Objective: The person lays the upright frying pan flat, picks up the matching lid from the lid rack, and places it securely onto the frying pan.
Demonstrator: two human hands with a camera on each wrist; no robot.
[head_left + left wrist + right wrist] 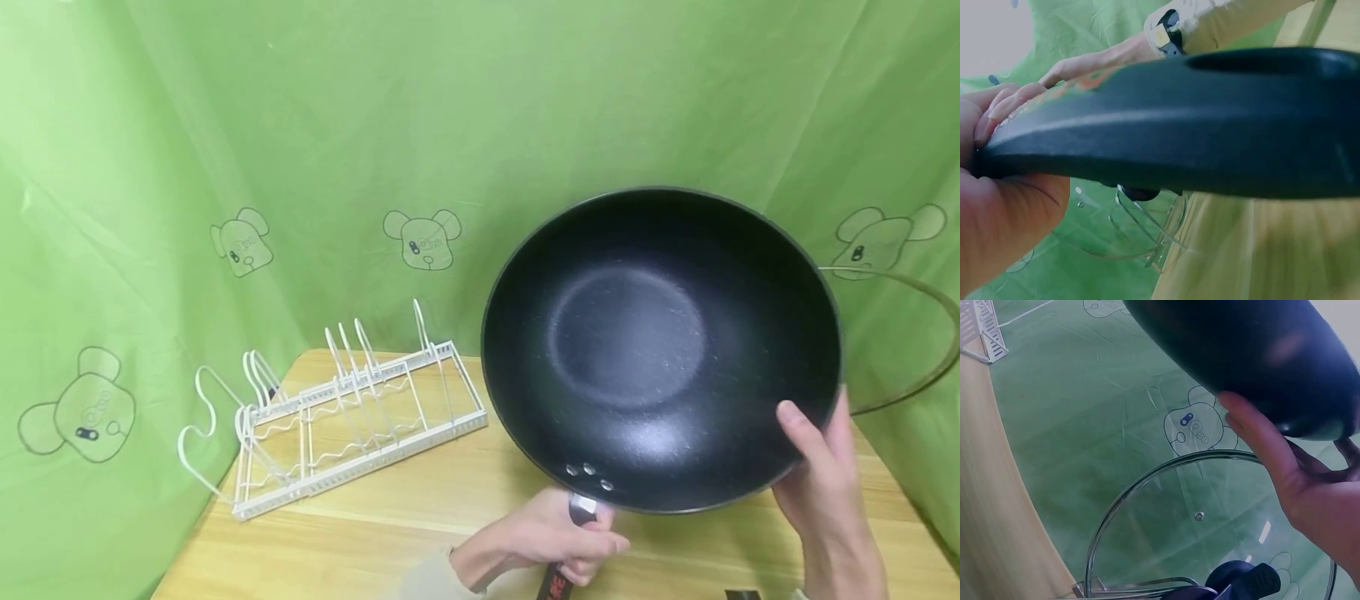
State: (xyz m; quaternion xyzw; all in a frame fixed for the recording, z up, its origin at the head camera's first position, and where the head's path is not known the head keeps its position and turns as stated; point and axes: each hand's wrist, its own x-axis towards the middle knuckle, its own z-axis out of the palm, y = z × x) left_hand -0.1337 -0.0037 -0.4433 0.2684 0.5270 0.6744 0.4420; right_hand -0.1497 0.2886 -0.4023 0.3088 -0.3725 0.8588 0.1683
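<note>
Just above the near part of the light wooden tabletop (390,533), the left hand (555,529) grips the black handle (555,582) of a deep round black wok (630,333), while the right hand (828,471) holds its lower right rim, thumb inside and fingers behind. The wok is off the surface, tilted so its hollow shows in the head view. Should the right thumb slip on the smooth inner wall, the weight could twist the handle in the left hand; a swing rightward might knock the round clear-glass lid (1166,525) with a metal rim, which appears to stand on edge just beyond that hand. Leftward, the wok could catch the upright loops of the long white metal rack (360,464); the gap is hard to judge. The roomiest stretch lies in front of the rack. Behind everything, the green printed curtain (487,108) limits movement past the tabletop's far edge.
</note>
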